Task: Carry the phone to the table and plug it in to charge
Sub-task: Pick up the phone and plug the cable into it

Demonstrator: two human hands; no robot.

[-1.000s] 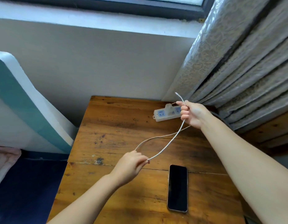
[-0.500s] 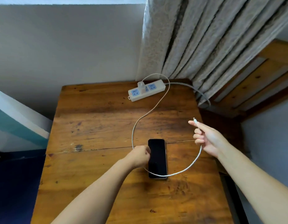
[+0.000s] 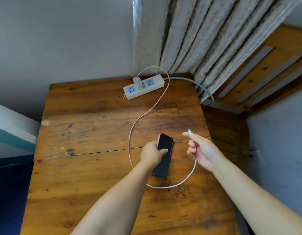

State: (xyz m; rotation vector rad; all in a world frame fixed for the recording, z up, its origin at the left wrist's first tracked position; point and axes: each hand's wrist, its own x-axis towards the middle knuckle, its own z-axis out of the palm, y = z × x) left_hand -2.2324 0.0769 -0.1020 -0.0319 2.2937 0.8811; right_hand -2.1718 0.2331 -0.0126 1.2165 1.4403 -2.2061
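A black phone [image 3: 164,146] lies screen-up near the middle of the wooden table [image 3: 89,126], tilted slightly. My left hand [image 3: 151,154] grips its left edge with the thumb on the screen. My right hand [image 3: 202,150] holds the free end of a white charging cable [image 3: 163,186], with the plug tip [image 3: 189,130] sticking up past my fingers, to the right of the phone. The cable loops around the front of the phone and runs back to a white charger [image 3: 137,82] plugged into a white power strip [image 3: 144,86] at the table's far edge.
A patterned curtain [image 3: 197,34] hangs behind the table's far right corner. A wooden slatted frame [image 3: 258,75] leans at the right. The power strip's grey cord [image 3: 204,90] drops off the right edge. A white and teal panel [image 3: 13,131] stands to the left.
My left hand let go of the cable and took hold of the phone, turning it slightly. My right hand brought the cable end from the power strip down to beside the phone.
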